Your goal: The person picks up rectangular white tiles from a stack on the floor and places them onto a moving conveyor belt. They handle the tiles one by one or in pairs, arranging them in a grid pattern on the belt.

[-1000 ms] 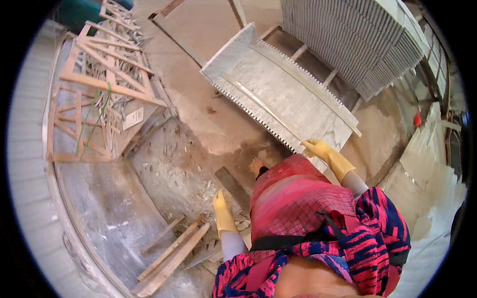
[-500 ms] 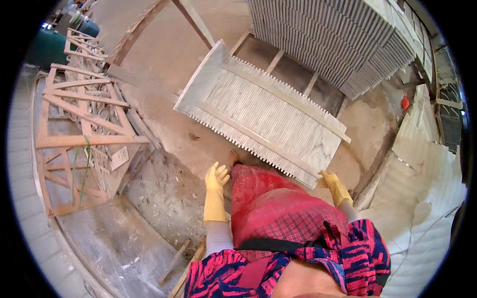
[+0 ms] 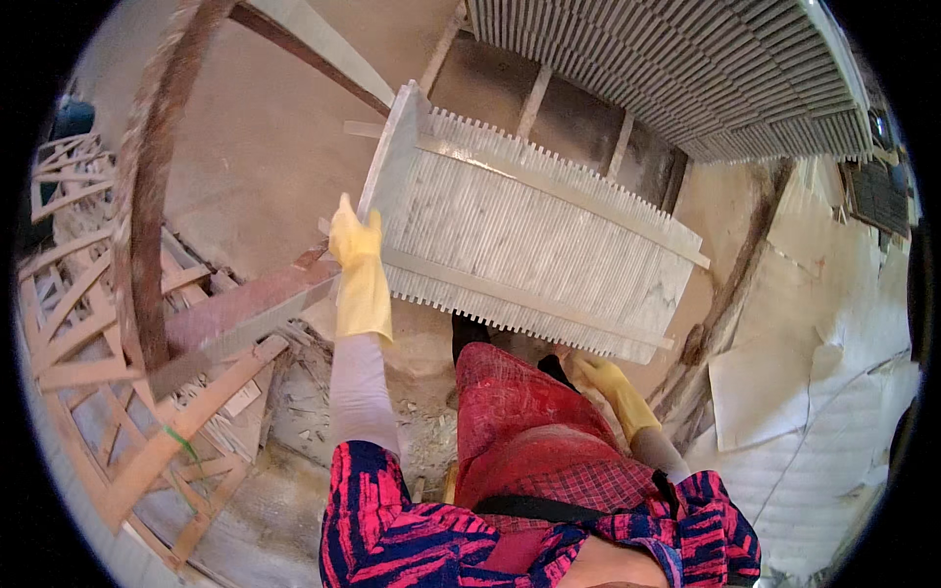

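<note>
A row of thin grey-white stone strips (image 3: 529, 230) stands packed on edge in front of me, with two flat crosspieces lying over it. A wider pale stone slab (image 3: 396, 147) stands tilted at the row's left end. My left hand (image 3: 357, 250), in a yellow rubber glove, is closed at the near edge of that slab, thumb and fingers on either side. My right hand (image 3: 614, 390), gloved alike, is just below the row's near right edge. Its fingers stretch out to the left, and I see nothing in them. A red apron (image 3: 529, 412) hangs between my arms.
A tall stack of stone strips (image 3: 676, 73) stands at the far right. On the left are a rusty metal frame (image 3: 142, 196) and a heap of wooden frames (image 3: 108, 318). Pale sheets (image 3: 769, 377) lie on the right. Rubble (image 3: 314, 412) covers the floor near my left arm.
My left hand has moved forward and left, from beside the apron to the end slab. My right hand has moved left and back from the row's right corner. The view has shifted.
</note>
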The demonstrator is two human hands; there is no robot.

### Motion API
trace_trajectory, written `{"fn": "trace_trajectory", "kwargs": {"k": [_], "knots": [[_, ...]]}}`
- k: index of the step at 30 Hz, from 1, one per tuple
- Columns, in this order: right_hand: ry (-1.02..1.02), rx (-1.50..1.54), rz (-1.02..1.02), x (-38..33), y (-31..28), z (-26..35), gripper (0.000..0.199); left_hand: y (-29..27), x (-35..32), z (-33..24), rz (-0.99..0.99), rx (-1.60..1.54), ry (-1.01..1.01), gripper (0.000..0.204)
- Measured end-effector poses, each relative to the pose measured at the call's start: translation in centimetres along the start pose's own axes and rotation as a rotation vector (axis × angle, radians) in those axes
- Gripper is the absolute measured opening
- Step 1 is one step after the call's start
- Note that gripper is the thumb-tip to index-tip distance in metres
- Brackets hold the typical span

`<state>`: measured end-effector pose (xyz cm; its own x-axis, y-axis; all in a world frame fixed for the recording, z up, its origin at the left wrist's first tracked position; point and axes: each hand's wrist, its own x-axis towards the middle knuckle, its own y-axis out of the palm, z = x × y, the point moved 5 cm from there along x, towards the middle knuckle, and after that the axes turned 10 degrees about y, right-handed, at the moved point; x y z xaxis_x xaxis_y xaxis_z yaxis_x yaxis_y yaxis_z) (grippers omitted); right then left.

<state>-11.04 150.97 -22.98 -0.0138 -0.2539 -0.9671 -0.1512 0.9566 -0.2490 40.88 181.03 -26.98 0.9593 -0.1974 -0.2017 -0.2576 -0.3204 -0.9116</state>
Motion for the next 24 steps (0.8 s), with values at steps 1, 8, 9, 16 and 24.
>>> {"fn": "trace_trajectory", "kwargs": {"k": [1,8,9,16,24], "knots": [[0.004,0.069,0.034,0.3,0.6,3.8,0.053,0.8,1.5,0.2,0.087,0.020,-0.025,0.069],[-0.352,-0.218,-0.311,12.8,-3.1,23.7,0.058,9.3,6.7,5.5,0.488,-0.085,-0.109,0.060],[-0.419,-0.257,-0.415,14.4,-4.4,26.2,0.060,9.6,6.6,5.4,0.478,-0.097,-0.098,0.058],[-0.429,-0.413,-0.549,15.4,-11.1,43.3,0.072,8.5,5.7,4.5,0.427,-0.138,-0.128,0.055],[-0.399,-0.618,-0.697,20.5,-6.7,40.9,0.094,7.9,5.3,3.1,0.397,-0.215,-0.170,0.050]]}}
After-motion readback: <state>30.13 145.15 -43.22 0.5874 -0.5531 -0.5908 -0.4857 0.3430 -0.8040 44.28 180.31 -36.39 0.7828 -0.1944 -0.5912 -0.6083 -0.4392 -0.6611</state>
